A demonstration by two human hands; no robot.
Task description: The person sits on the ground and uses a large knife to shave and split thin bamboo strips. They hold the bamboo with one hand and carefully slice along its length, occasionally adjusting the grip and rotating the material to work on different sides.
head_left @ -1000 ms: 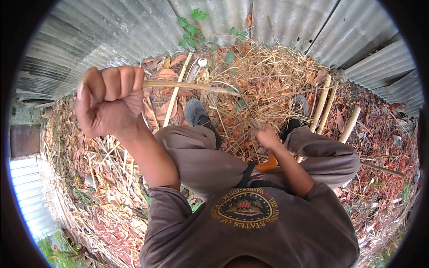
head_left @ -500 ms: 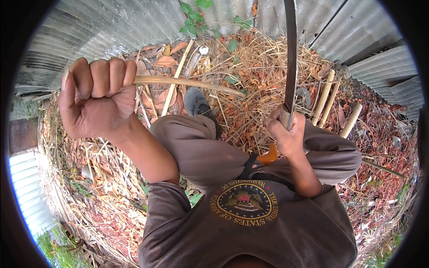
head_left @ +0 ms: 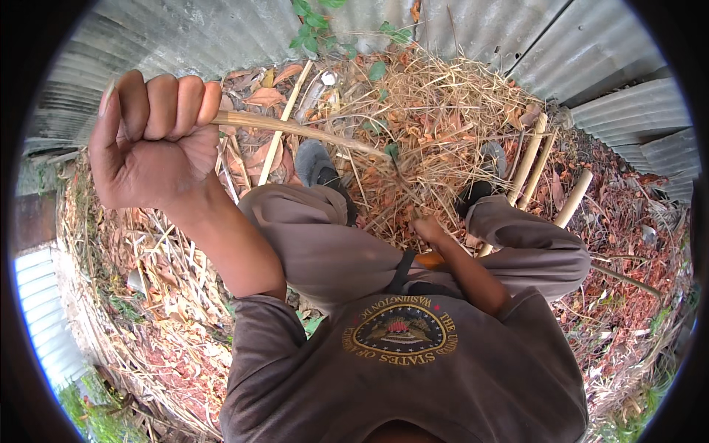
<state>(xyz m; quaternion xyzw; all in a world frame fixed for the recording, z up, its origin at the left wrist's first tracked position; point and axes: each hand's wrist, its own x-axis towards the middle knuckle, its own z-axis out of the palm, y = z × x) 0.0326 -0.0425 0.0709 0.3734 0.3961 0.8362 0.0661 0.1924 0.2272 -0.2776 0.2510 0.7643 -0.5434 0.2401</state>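
Raised at the left, my left hand is closed in a fist round one end of a pale, slightly curved wooden stick. The stick reaches right across the ground in front of me. Between my knees, my right hand is closed on the handle of a machete. The machete's dark blade is seen nearly end-on and smeared by motion, near the stick's far tip; whether they touch I cannot tell. The handle is mostly hidden by my fingers.
Several cut poles lie by my right knee. Another pale stick and a clear bottle with a white cap lie ahead. Dry straw and leaves cover the ground. Corrugated metal sheets wall the far side.
My right hand has swung down and left with the machete, whose blade stood upright before. My left hand and the stick have shifted slightly up in the picture.
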